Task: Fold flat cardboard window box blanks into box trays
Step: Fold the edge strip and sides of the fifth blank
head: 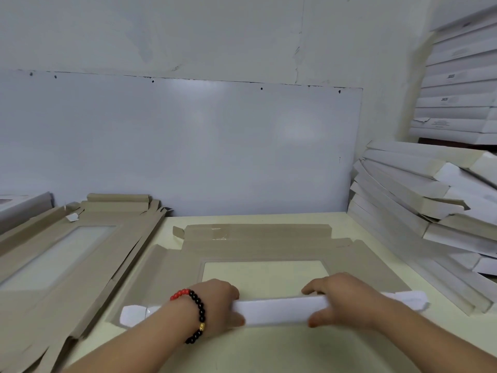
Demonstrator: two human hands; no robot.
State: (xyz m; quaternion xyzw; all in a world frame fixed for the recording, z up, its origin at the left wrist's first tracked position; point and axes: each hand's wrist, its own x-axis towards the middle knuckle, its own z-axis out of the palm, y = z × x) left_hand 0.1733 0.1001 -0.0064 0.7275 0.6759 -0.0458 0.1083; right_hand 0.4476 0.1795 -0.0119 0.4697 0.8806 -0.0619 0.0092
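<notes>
A flat window box blank [258, 251] lies brown side up on the pale table, its clear window in the middle. Its near flap [277, 309] is turned up toward me and shows its white side. My left hand [217, 305], with a red and black bead bracelet at the wrist, grips the flap left of centre, fingers over the top edge and thumb in front. My right hand [341, 300] grips the same flap to the right, fingers behind and thumb on the white face. The far flap [258, 231] lies flat.
A pile of flat blanks [61, 254] lies at the left, brown side up. Folded white box trays [419, 205] are stacked at the right, with more stacked higher up [457, 84]. A white panel stands behind the table [295, 354].
</notes>
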